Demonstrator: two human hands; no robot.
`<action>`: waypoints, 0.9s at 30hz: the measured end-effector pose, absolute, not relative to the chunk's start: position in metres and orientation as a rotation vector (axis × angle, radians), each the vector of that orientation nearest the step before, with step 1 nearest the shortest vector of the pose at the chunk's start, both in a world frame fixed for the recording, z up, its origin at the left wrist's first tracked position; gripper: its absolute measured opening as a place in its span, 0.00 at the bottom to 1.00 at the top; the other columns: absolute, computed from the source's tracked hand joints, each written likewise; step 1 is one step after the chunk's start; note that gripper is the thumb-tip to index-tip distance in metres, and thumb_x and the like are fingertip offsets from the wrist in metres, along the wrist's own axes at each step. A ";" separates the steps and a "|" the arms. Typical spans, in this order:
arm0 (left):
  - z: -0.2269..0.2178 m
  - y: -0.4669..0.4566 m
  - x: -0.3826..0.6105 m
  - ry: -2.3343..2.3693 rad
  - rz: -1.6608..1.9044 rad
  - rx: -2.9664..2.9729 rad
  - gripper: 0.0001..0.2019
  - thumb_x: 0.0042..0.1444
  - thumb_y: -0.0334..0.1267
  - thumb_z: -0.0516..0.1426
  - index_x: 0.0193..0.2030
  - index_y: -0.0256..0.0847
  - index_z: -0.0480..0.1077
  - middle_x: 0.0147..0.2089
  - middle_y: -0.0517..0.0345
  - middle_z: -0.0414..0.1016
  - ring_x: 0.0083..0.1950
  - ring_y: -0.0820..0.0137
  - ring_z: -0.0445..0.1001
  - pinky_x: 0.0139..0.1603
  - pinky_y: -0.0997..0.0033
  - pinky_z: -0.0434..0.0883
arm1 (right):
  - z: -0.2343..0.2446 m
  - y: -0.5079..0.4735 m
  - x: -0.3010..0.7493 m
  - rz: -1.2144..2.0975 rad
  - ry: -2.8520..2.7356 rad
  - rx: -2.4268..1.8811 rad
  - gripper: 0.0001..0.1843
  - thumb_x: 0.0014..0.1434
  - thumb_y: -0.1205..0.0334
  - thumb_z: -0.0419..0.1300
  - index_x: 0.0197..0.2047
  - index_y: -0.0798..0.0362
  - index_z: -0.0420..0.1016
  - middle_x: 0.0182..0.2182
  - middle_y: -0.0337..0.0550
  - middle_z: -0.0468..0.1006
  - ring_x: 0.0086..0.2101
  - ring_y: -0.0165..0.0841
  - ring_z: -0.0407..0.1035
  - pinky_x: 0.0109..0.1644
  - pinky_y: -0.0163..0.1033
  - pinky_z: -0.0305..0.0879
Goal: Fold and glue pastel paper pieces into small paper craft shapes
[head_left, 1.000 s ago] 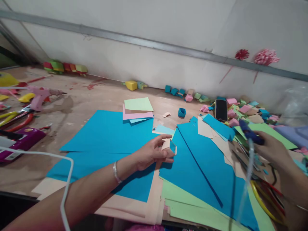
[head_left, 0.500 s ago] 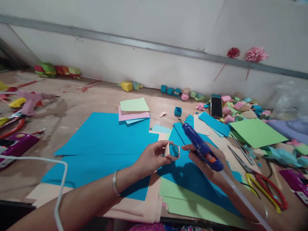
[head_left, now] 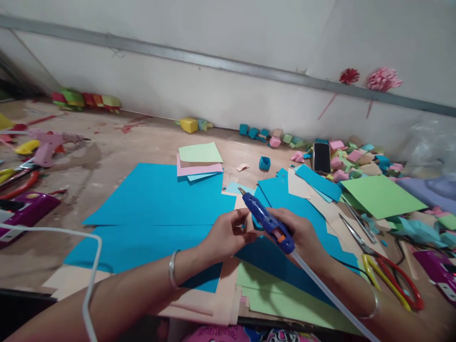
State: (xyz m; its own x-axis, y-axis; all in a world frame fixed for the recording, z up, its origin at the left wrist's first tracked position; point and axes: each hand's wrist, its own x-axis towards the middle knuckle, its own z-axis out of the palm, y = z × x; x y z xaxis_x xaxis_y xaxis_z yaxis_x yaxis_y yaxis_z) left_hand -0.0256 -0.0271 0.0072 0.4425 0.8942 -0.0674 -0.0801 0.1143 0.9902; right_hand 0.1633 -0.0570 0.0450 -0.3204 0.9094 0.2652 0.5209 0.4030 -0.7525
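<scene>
Between the fingertips of my left hand (head_left: pixel 223 237) is a small peach paper box (head_left: pixel 249 223), its blue inside mostly covered now. My right hand (head_left: pixel 301 232) is closed round a blue glue gun (head_left: pixel 265 216), a long white glue stick (head_left: pixel 331 292) trailing from its rear. The gun lies across the front of the box, nozzle pointing up and left beyond it. Some right fingertips are hidden behind the gun; whether they touch the box I cannot tell. Below both hands lie blue paper sheets (head_left: pixel 149 199). A small open blue paper box (head_left: pixel 264 163) sits farther back.
Scissors (head_left: pixel 388 275) with red and yellow handles lie right, near a phone (head_left: pixel 321 157) and a heap of folded paper pieces (head_left: pixel 356 156). At left are a pink glue gun (head_left: pixel 46 147) and a purple power strip (head_left: pixel 26 213). A white cord (head_left: pixel 95 266) crosses my left forearm.
My right hand has moved left with the glue gun, bringing it up against or in front of the peach box. My left hand has barely moved and still holds the box.
</scene>
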 end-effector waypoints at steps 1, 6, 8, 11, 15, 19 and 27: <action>0.008 -0.028 -0.026 0.841 0.862 1.251 0.18 0.43 0.36 0.65 0.43 0.36 0.69 0.39 0.54 0.75 0.39 0.66 0.75 0.41 0.63 0.75 | 0.045 -0.056 0.164 0.765 -1.942 -1.226 0.14 0.60 0.58 0.60 0.50 0.46 0.74 0.43 0.43 0.79 0.39 0.37 0.73 0.42 0.40 0.70; 0.006 -0.027 -0.029 0.855 0.891 1.240 0.20 0.45 0.34 0.62 0.47 0.38 0.65 0.39 0.54 0.74 0.40 0.66 0.75 0.40 0.68 0.74 | 0.054 -0.060 0.182 0.998 -1.562 -1.344 0.12 0.56 0.53 0.63 0.42 0.48 0.74 0.34 0.42 0.79 0.33 0.36 0.73 0.36 0.40 0.72; 0.004 -0.024 -0.032 0.883 0.920 1.266 0.21 0.46 0.35 0.62 0.48 0.37 0.65 0.41 0.53 0.74 0.42 0.65 0.75 0.41 0.68 0.74 | 0.056 -0.068 0.197 1.087 -1.555 -1.322 0.12 0.59 0.52 0.60 0.43 0.49 0.73 0.33 0.43 0.78 0.30 0.34 0.72 0.34 0.39 0.71; -0.001 -0.020 -0.037 0.956 0.962 1.407 0.19 0.49 0.34 0.60 0.50 0.38 0.67 0.47 0.49 0.74 0.47 0.62 0.75 0.42 0.67 0.75 | 0.052 -0.083 0.220 1.211 -1.653 -1.392 0.15 0.64 0.48 0.53 0.42 0.49 0.73 0.33 0.45 0.77 0.28 0.33 0.70 0.31 0.38 0.70; -0.007 -0.017 -0.040 1.010 1.002 1.533 0.19 0.51 0.32 0.57 0.51 0.40 0.69 0.55 0.47 0.71 0.52 0.61 0.74 0.43 0.67 0.76 | 0.046 -0.094 0.230 1.122 -1.745 -1.502 0.16 0.61 0.44 0.56 0.39 0.46 0.75 0.36 0.45 0.78 0.35 0.37 0.72 0.37 0.40 0.71; -0.011 -0.017 -0.041 0.977 1.018 1.567 0.20 0.51 0.29 0.56 0.52 0.39 0.69 0.55 0.47 0.72 0.52 0.61 0.74 0.43 0.67 0.77 | 0.038 -0.094 0.223 1.177 -1.663 -1.571 0.17 0.58 0.43 0.58 0.37 0.48 0.75 0.37 0.45 0.79 0.37 0.39 0.73 0.42 0.42 0.72; -0.013 -0.017 -0.041 0.946 1.070 1.677 0.22 0.49 0.25 0.52 0.51 0.41 0.70 0.52 0.51 0.72 0.52 0.63 0.74 0.43 0.69 0.77 | 0.027 -0.090 0.220 1.282 -1.658 -1.603 0.19 0.59 0.43 0.58 0.40 0.50 0.76 0.39 0.46 0.78 0.40 0.40 0.71 0.45 0.44 0.70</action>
